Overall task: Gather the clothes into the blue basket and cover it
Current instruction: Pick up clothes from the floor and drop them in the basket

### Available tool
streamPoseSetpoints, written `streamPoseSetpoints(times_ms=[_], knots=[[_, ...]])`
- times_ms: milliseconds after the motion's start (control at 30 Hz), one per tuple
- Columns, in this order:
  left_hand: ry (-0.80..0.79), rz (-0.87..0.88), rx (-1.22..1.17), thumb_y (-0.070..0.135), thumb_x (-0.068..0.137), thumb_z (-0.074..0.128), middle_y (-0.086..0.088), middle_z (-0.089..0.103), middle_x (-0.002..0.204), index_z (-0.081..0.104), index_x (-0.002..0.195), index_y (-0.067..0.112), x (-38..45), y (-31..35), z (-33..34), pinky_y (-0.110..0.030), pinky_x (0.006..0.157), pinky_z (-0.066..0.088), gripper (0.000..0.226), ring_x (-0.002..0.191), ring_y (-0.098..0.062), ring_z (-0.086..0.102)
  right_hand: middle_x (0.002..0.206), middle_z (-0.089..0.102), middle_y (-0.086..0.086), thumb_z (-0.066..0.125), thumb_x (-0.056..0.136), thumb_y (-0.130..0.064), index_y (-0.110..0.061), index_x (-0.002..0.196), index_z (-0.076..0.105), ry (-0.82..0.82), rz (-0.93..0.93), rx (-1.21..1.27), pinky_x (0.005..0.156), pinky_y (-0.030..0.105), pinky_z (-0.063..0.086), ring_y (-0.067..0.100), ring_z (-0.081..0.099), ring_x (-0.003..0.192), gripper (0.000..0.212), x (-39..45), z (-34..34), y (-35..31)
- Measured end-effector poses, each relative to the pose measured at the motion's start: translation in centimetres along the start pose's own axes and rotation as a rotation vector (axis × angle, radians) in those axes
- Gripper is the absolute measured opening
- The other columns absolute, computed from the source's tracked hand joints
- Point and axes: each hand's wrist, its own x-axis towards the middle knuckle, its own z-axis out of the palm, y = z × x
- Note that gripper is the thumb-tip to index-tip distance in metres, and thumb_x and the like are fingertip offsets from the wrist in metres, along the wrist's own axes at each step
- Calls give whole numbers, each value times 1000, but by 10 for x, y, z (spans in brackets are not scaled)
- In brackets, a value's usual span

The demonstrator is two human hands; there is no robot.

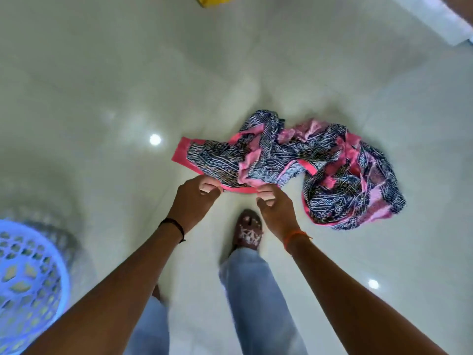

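A pink and navy patterned cloth lies crumpled on the glossy floor ahead of me. My left hand pinches its pink near hem at the left. My right hand pinches the same hem a little to the right. The stretch of hem between the two hands is pulled taut. The blue basket, round with a perforated wall, stands at the lower left edge of the view, partly cut off. No lid is visible.
My legs in light trousers and a sandalled foot stand just behind the hands. A yellow object shows at the top edge. A white strip runs across the top right corner. The pale tiled floor surrounds everything.
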Motion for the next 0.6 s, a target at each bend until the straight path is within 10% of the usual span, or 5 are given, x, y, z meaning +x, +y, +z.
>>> streamPoseSetpoints(times_ms=[367, 600], knots=[[8, -164, 273, 35, 73, 78, -16, 43, 143, 45, 139, 13, 193, -55, 145, -36, 101, 43, 77, 124, -34, 50, 160, 11, 12, 72, 83, -23, -30, 153, 18, -82, 176, -167, 116, 45, 32, 36, 27, 145, 88, 194, -2, 133], [56, -174, 352, 41, 73, 79, -15, 17, 156, 17, 153, 17, 251, -95, 151, -34, 116, 25, 104, 143, -29, 27, 160, 14, 14, 78, 77, -19, -22, 154, 21, -76, 184, -125, 115, 31, 26, 31, 29, 144, 96, 250, 43, 182]])
